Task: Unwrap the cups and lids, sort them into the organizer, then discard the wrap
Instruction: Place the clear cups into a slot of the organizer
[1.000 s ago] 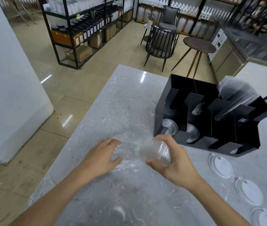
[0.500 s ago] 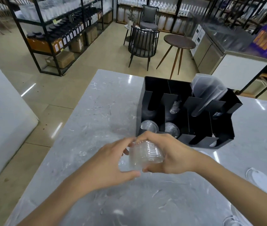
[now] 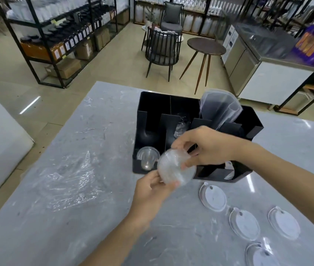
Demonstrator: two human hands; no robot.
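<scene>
Bright, even indoor light fills the scene. Overhead lamps leave white streaks of glare on the glossy floor [image 3: 29, 105] at 9 o'clock and on the bench [image 3: 98, 135] at 3 o'clock. Shadows are soft and faint. Wide-angle bending curves the shelving [image 3: 42, 35] at 11 o'clock; the far counter [image 3: 271, 60] at 2 o'clock is smeared with blur.

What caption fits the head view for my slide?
Both hands, left and right, hold a clear lid stack before the black organizer; wrap lies left.
</scene>
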